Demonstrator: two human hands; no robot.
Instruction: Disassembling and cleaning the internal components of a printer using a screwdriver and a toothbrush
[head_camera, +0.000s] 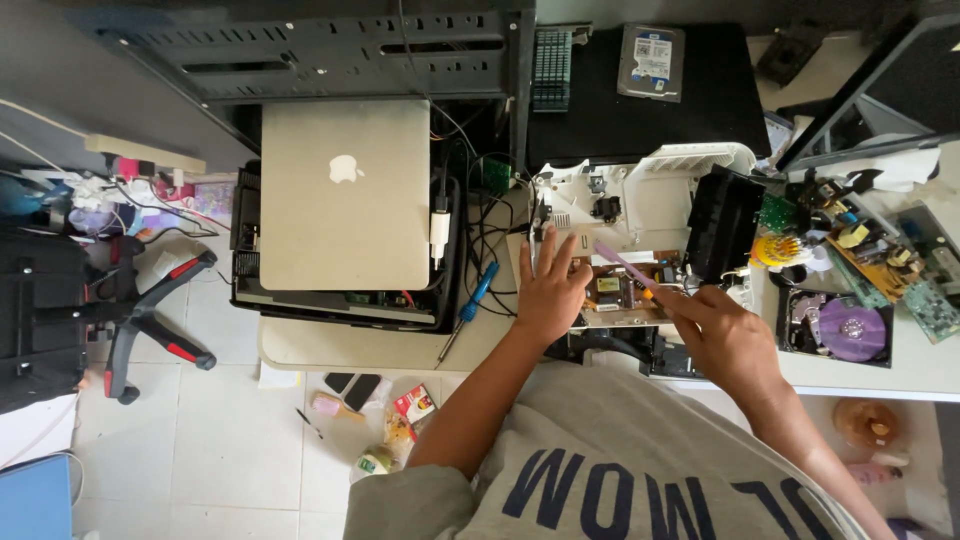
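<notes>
Head view: left hand (548, 290) lies flat, fingers spread, on the opened white device (640, 200) on the tabletop (330, 345). Right hand (722, 335) has fingers clamped on one pink brush (625, 265), its tip over the one brown circuit board (625, 290). Hard strokes could bend components (they stand exposed). One silver laptop (345, 195), one blue screwdriver (478, 290), one hard drive (651, 62).

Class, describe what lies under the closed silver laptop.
The silver laptop rests on a black open-topped case; wires and a green board edge peek out. Everything else beneath is covered.
</notes>
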